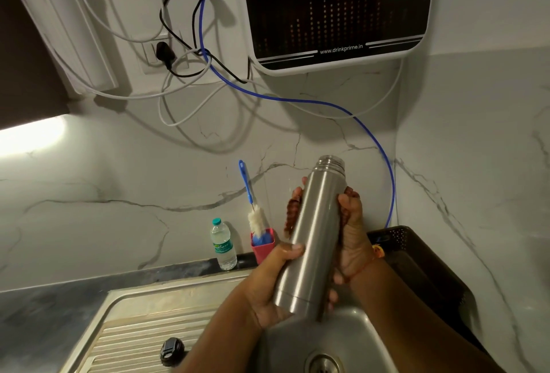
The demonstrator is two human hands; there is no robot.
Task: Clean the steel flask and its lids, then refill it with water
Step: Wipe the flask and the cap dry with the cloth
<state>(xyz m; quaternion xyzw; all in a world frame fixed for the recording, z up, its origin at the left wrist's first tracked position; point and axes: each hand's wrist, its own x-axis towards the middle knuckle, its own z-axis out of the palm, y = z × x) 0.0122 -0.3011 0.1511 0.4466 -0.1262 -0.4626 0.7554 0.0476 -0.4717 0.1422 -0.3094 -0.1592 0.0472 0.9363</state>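
The steel flask (312, 232) is held tilted above the sink basin (354, 340), its open threaded mouth pointing up and away, with no lid on it. My left hand (268, 283) grips its lower body, thumb across the front. My right hand (351, 232) wraps the upper body from the right side, fingertips showing on the far side. A black lid (172, 348) lies on the ribbed drainboard (134, 340) to the left. A blue-handled bottle brush (253, 208) stands in a pink cup (263, 246) against the wall.
A small plastic water bottle (223, 244) stands by the pink cup. A dark perforated basket (416, 256) sits right of the sink. On the wall above hangs a water purifier (336, 12) with a blue hose (384, 158) and several cables.
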